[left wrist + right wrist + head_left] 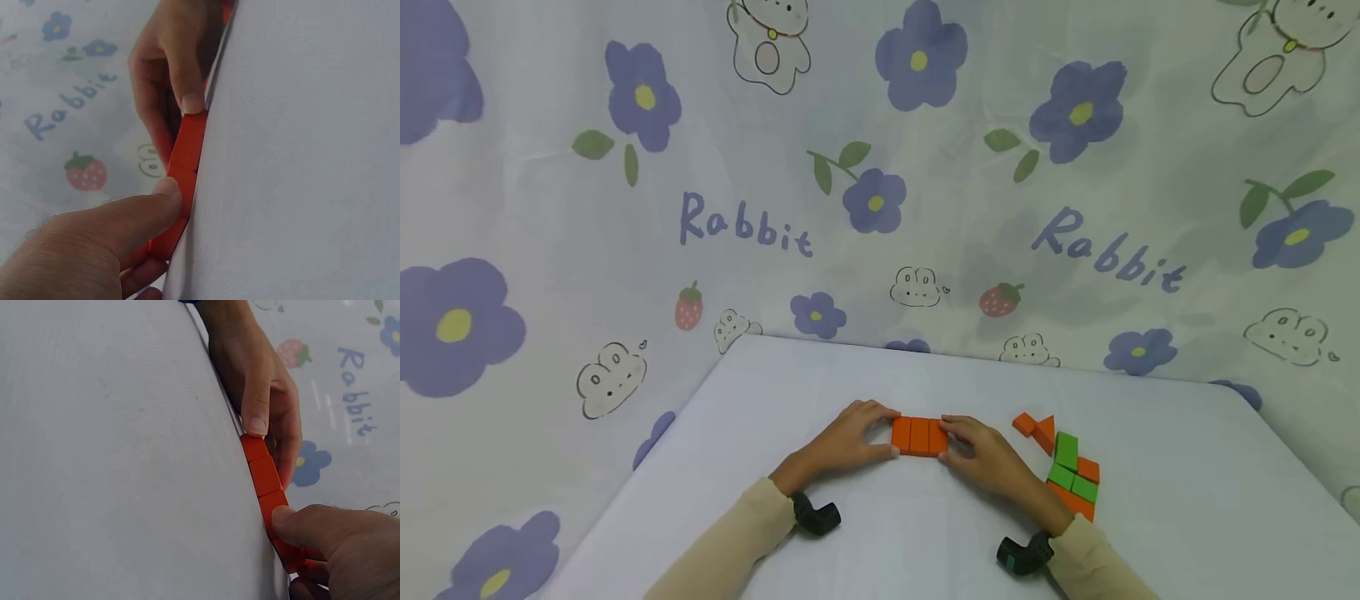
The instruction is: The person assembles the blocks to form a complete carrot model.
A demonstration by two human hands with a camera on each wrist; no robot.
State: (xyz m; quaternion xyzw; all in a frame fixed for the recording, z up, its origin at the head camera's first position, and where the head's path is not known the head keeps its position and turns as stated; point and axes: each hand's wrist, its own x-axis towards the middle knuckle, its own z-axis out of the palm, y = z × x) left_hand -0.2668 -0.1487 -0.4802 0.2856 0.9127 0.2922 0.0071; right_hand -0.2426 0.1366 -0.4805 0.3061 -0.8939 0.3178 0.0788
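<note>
Orange blocks: three orange blocks (919, 436) sit flush side by side in one short row on the white desk (880, 533), about the middle of it and toward the person's side.
Long axis: the row runs left to right across the person, so each end faces one hand.
Left hand: the left hand (848, 438) is at the row's left end, thumb on the near side and fingers curled over the far side, pinching that end block.
Right hand: the right hand (979, 452) mirrors it at the row's right end, thumb (294, 520) against the near face, fingers wrapped over the far edge.
Which is nearer: neither; both touch the row, one at each end, squeezing inward.
Arm pose: both forearms, in cream sleeves, angle in from the near edge of the desk, wrists low over the desk, each with a dark wrist-worn camera.
Loose blocks: to the right of the row, just beyond the right hand, lies a cluster of green blocks (1067, 462) and more orange pieces (1037, 429), apart from the row.
Backdrop: behind the row hangs a cloth with blue flowers and the word "Rabbit" (745, 227).
</note>
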